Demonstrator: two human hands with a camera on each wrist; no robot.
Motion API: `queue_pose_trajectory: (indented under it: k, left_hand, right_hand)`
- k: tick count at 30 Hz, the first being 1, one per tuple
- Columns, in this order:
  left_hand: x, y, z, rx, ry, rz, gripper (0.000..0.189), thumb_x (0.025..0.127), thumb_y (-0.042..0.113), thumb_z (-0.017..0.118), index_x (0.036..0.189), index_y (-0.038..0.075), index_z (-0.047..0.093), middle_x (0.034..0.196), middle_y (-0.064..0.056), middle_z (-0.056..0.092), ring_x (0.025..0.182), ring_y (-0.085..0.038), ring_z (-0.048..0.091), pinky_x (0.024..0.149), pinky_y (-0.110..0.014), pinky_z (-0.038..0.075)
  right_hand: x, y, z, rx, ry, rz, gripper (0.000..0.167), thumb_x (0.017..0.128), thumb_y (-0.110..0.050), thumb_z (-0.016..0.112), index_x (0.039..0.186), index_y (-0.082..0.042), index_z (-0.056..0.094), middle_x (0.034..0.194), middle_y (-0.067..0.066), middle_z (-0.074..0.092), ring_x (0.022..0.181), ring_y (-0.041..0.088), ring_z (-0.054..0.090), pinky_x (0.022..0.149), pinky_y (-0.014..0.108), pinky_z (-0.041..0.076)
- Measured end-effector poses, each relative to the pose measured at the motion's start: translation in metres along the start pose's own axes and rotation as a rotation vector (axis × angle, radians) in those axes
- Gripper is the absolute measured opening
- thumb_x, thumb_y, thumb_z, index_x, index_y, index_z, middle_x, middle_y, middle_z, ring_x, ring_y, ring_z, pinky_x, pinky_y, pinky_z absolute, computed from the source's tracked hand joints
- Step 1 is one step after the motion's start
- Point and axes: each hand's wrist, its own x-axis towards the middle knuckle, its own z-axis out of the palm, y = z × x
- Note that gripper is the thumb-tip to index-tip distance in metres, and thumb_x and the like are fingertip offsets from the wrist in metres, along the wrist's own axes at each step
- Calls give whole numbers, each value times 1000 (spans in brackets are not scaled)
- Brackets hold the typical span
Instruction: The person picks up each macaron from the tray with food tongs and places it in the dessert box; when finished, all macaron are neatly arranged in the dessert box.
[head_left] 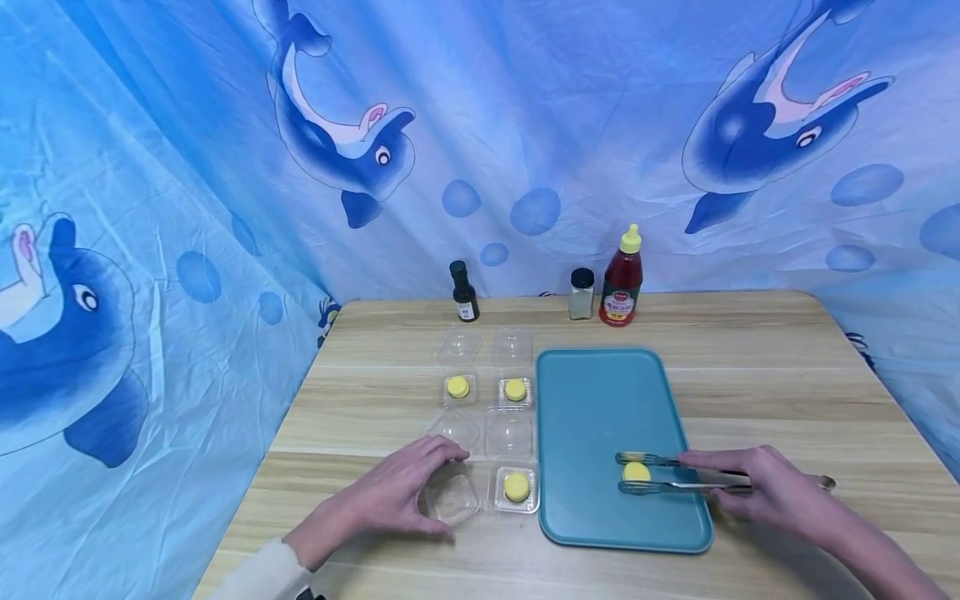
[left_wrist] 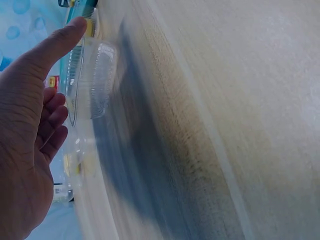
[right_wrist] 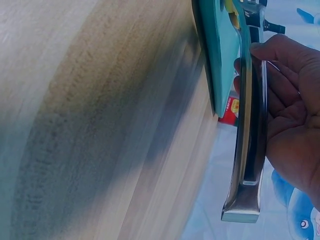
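In the head view my right hand point(head_left: 768, 492) grips metal tongs point(head_left: 686, 487), seen close up as tongs point(right_wrist: 252, 115) in the right wrist view. Their tips lie on either side of a yellow macaron point(head_left: 637, 472) on the blue tray point(head_left: 592, 417); whether they touch it I cannot tell. My left hand point(head_left: 397, 492) arches around a clear plastic box point(head_left: 453, 502), thumb at its near side and fingers toward its lid point(head_left: 456, 427). In the left wrist view, the thumb reaches past the box point(left_wrist: 92, 80), and the other fingers are loosely bent; firm contact is unclear.
Clear boxes with yellow macarons, such as the near one point(head_left: 517, 487), stand left of the tray with lids folded back. Along the back edge stand a dark bottle point(head_left: 464, 293), a black-capped jar point(head_left: 581, 296) and a red sauce bottle point(head_left: 622, 283). A dolphin-print curtain point(head_left: 480, 125) hangs behind.
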Motion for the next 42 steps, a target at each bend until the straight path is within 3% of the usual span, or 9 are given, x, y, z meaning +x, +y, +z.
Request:
queue_pose_trajectory:
  k: [10, 17, 19, 23, 27, 31, 35, 42]
  left_hand:
    - [-1, 2, -2, -25, -40, -36, 97, 74, 56, 94, 150, 11, 54, 146, 4, 55, 134, -14, 55, 114, -38, 49]
    - [-1, 2, -4, -45, -59, -52, 97, 74, 51, 96, 152, 12, 53, 148, 4, 55, 136, -14, 54, 116, -39, 48]
    - [-1, 2, -5, -49, -60, -53, 97, 74, 50, 96, 152, 12, 53, 148, 4, 56, 137, -15, 54, 116, -39, 48]
    - [-1, 2, -6, -65, -62, -51, 96, 73, 48, 97, 151, 13, 53, 148, 4, 56, 137, -15, 54, 116, -39, 48]
    - [-1, 2, -5, -73, -64, -50, 95, 74, 48, 97, 151, 14, 53, 147, 4, 57, 137, -15, 54, 116, -39, 48]
    - [-2, 0, -4, -70, -60, -44, 96, 73, 50, 97, 152, 14, 53, 147, 4, 57, 136, -16, 55, 115, -40, 49]
    - [-2, -2, -4, -68, -49, -27, 97, 73, 52, 96, 151, 13, 54, 147, 3, 58, 135, -17, 56, 115, -41, 50]
    - [0, -2, -5, -82, -35, -7, 96, 72, 49, 98, 149, 11, 56, 145, 1, 59, 134, -18, 57, 114, -42, 50]
  right_hand:
    - [3, -5, -1, 1, 18, -34, 56, 85, 2, 84, 137, -14, 73, 132, 9, 74, 112, 1, 65, 62, 22, 49]
    - [13, -16, 2, -13, 33, -86, 57, 85, 4, 83, 138, -13, 73, 130, 10, 74, 98, 2, 64, 60, 21, 52]
    - [18, -21, 4, -18, 29, -101, 57, 85, 3, 84, 138, -14, 73, 131, 8, 75, 104, 2, 66, 66, 22, 57]
    - [32, -31, 10, 19, 29, -157, 57, 84, 5, 83, 137, -13, 73, 130, 11, 75, 95, 2, 67, 57, 19, 55]
    - [47, -46, 15, 63, -16, -152, 56, 86, 4, 83, 139, -13, 72, 134, 13, 72, 91, 5, 67, 48, 18, 47]
    - [65, -63, 21, 77, -71, -124, 56, 89, 2, 81, 140, -17, 72, 137, 10, 71, 111, 16, 70, 55, 20, 52]
    - [82, -78, 32, 77, -89, -158, 56, 88, 4, 80, 139, -17, 72, 137, 5, 71, 118, 24, 71, 60, 21, 54]
    - [110, -102, 51, 62, -96, -213, 54, 88, 5, 79, 137, -16, 73, 135, 3, 72, 96, 8, 71, 49, 17, 45]
